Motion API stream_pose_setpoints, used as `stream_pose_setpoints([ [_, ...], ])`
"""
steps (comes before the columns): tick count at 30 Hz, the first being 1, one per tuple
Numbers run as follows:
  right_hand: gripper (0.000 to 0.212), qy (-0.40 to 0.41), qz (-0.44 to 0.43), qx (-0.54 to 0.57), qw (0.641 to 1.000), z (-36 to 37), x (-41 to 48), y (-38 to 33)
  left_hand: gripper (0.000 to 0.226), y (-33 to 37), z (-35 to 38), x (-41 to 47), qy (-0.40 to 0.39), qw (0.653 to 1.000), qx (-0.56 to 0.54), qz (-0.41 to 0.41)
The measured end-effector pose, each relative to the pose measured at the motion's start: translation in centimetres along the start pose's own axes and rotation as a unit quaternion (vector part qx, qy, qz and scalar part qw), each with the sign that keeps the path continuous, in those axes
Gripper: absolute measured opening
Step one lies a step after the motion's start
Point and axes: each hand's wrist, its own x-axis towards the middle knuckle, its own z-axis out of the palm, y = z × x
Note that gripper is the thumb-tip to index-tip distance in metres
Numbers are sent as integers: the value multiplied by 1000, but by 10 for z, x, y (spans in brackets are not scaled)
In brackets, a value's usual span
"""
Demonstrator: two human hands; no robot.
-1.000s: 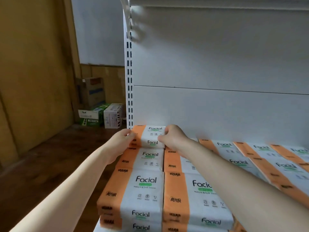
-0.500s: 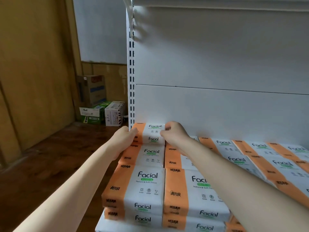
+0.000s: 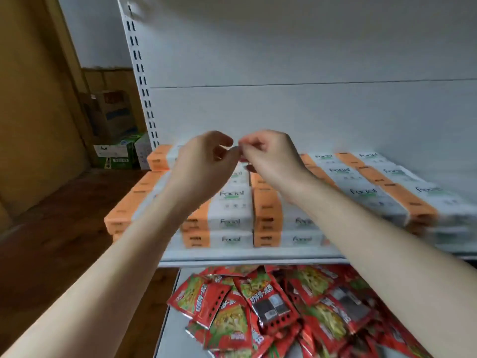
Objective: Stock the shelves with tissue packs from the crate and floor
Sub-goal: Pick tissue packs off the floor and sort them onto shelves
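White shelf (image 3: 245, 255) stacked with tissue packs (image 3: 232, 202), wooden floor (image 3: 64, 228) (cartons (image 3: 113, 151) beyond)

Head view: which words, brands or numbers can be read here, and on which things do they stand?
"Facial": on the white-and-orange plastic tissue packs on the white metal shelf.
Small print beneath it: too blurred.
Red foil snack packets: Chinese characters, too blurred to quote.
Cardboard boxes on the floor: print unreadable.

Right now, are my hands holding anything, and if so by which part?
Nothing that shows. The left hand and right hand hover above the tissue packs with loosely curled fingers, touching no pack.
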Motion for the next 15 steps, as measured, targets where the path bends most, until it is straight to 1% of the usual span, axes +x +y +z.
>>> stream_pose_setpoints([
  [2, 21, 3, -12, -7, 1000, -34, -32, 11, 12, 24, 23, -28, -16, 999, -36, 37],
  [4, 22, 10, -9, -10, 1000, -69, -64, 31, 15, 42, 53, -56, -49, 996, -60, 51],
  [8, 17, 44, 37, -24, 998, -131, -127, 83, 18, 76, 123, -111, -119, 988, -79, 54],
  [11, 17, 75, 73, -41, 994, -170, -169, 117, 20, 103, 171, -150, -143, 985, -80, 57],
  [15, 17, 120, 107, -50, 986, -215, -224, 171, 19, 129, 231, -207, -174, 979, -97, 37],
])
